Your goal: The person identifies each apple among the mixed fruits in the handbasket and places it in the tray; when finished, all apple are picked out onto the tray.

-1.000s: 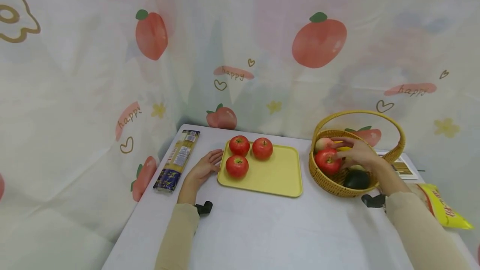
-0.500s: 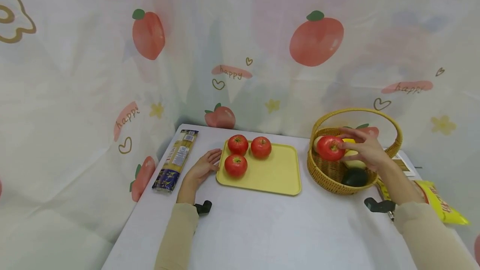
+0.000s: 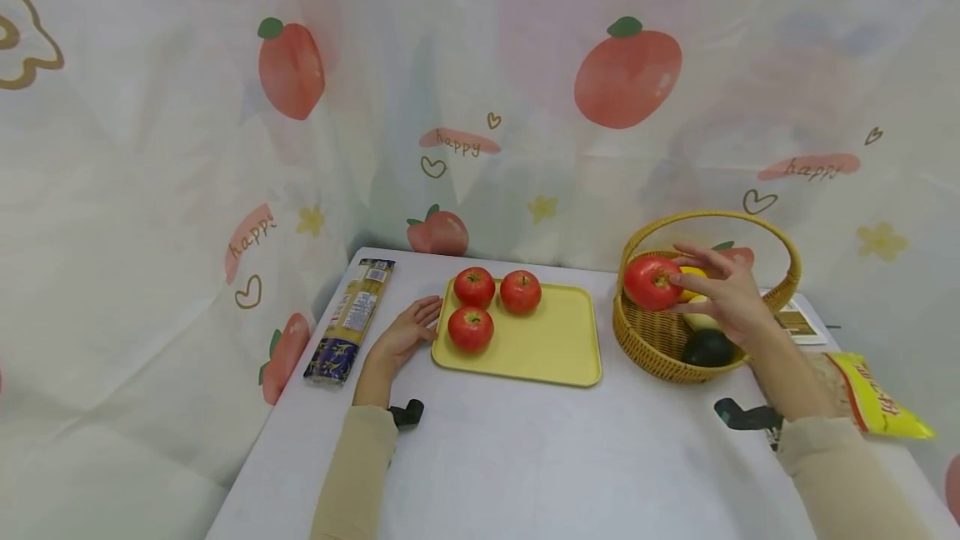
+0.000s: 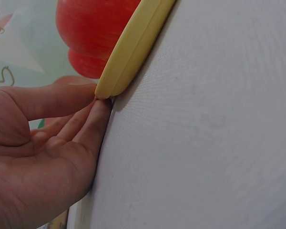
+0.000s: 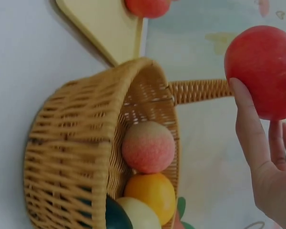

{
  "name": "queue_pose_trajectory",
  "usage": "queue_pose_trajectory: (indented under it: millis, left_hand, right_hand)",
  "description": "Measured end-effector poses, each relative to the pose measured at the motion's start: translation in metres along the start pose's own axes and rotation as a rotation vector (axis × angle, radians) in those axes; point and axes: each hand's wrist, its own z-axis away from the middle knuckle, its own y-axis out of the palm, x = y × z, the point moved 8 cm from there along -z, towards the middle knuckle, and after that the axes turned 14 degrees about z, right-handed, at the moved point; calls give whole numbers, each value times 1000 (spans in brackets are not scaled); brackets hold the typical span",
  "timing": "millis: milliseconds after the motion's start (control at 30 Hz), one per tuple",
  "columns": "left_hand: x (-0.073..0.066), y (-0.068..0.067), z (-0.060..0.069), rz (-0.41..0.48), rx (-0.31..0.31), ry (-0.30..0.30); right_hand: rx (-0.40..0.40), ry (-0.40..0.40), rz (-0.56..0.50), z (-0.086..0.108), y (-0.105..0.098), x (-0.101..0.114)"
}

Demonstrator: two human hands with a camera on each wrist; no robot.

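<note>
My right hand (image 3: 723, 294) holds a red apple (image 3: 652, 282) by its fingertips and thumb, raised over the wicker basket (image 3: 651, 357). In the right wrist view, the apple (image 5: 261, 71) is apart from the basket wall. Inside the basket lie a peach (image 5: 148, 147), an orange-yellow fruit (image 5: 151, 195), a pale round fruit (image 5: 139, 215) and a dark green one (image 3: 708, 348). My left hand (image 3: 405, 333) rests at the left edge of the yellow tray (image 3: 547, 348), its straight fingers and thumb touching the rim. On that tray sit three red apples (image 3: 471, 329).
A pack of dry noodles (image 3: 351, 319) lies left of my left hand. Beside the basket, at the right, are a yellow snack bag (image 3: 881, 402) and a flat printed card (image 3: 802, 325). The basket's handle (image 3: 708, 215) arches above it, close to the patterned back curtain (image 3: 525, 107).
My right hand took hold of the red apple in the basket and lifted it up, now a little farther left. The left hand stayed at the tray's edge.
</note>
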Motion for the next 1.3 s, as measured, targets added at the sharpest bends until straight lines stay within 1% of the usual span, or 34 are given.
queue_pose_trajectory:
  millis: [100, 167, 267, 467, 533, 700, 933, 1067, 1300]
  left_hand:
    - [0, 2, 0, 0, 3, 1]
    - [0, 3, 0, -7, 6, 3]
    - [0, 2, -1, -7, 1, 4]
    - [0, 0, 0, -6, -5, -6]
    - [0, 1, 0, -8, -1, -6]
    - [0, 1, 0, 17, 17, 12]
    - [0, 2, 1, 28, 20, 12]
    - [0, 1, 0, 28, 19, 12]
    - [0, -1, -2, 32, 32, 18]
  right_hand:
    - [-7, -11, -9, 3, 9, 2]
    - [-19, -8, 13, 4, 16, 2]
    - [-26, 0, 12, 2, 29, 0]
    - [4, 23, -77, -6, 58, -6]
    - [11, 31, -92, -9, 67, -8]
    - [23, 52, -90, -14, 86, -11]
    - [40, 48, -65, -21, 106, -20]
    - [42, 81, -43, -24, 115, -28]
    - [20, 120, -63, -29, 128, -39]
